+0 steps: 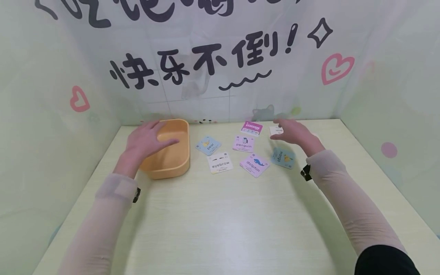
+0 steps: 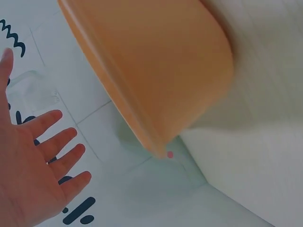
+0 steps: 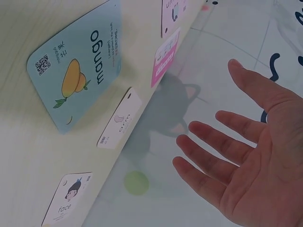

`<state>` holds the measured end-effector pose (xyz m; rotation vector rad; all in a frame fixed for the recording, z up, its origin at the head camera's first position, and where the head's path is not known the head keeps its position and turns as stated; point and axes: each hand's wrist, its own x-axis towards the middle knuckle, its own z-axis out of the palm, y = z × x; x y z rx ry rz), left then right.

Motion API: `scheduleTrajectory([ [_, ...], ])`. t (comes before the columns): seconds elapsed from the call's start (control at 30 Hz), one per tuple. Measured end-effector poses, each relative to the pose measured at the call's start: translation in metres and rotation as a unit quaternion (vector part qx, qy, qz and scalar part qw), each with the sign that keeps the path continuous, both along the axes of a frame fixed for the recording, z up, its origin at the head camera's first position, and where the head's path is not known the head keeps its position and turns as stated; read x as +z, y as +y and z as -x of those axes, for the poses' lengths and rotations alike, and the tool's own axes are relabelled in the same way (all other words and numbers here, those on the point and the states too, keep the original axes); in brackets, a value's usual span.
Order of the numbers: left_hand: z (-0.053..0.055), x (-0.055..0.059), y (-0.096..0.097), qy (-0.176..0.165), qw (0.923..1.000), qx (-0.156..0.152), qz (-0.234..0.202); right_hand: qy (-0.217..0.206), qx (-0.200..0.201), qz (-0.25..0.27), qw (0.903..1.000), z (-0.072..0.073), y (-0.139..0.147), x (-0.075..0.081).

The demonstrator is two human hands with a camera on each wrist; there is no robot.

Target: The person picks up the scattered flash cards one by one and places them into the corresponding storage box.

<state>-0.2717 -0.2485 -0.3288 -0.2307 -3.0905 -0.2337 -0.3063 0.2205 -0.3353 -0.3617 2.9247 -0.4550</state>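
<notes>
My left hand [image 1: 146,141] is spread above the left side of an orange tray [image 1: 186,152], fingers apart and holding nothing. In the left wrist view the same hand [image 2: 40,165] shows straight fingers beside the tray's wall [image 2: 165,71]. My right hand [image 1: 292,131] hovers over the back right of the table, relaxed, with nothing in it. Under and near it lie the white arm card [image 1: 276,130] and the blue mango card [image 1: 283,158]. A face card [image 3: 68,196] appears in the right wrist view; in the head view the right hand mostly hides it.
Between tray and right hand lie the pear card [image 1: 208,145], eyebrow card [image 1: 220,163], penguin card [image 1: 243,143], dolphin card [image 1: 254,165] and a magenta card [image 1: 252,128]. A printed cloth [image 1: 206,99] hangs behind the table [image 1: 220,221], with pale walls at both sides.
</notes>
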Motion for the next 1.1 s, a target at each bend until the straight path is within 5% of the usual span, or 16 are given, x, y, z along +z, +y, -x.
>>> scheduleTrajectory([
  [0.47, -0.01, -0.02, -0.031, -0.004, 0.9999, -0.008, -0.011, -0.003, 0.01, -0.014, 0.9998, -0.001, 0.002, -0.006],
  [1.1, -0.037, -0.047, -0.071, -0.007, 0.997, -0.066, -0.039, -0.017, -0.001, -0.006, 0.9998, -0.008, 0.006, -0.013],
])
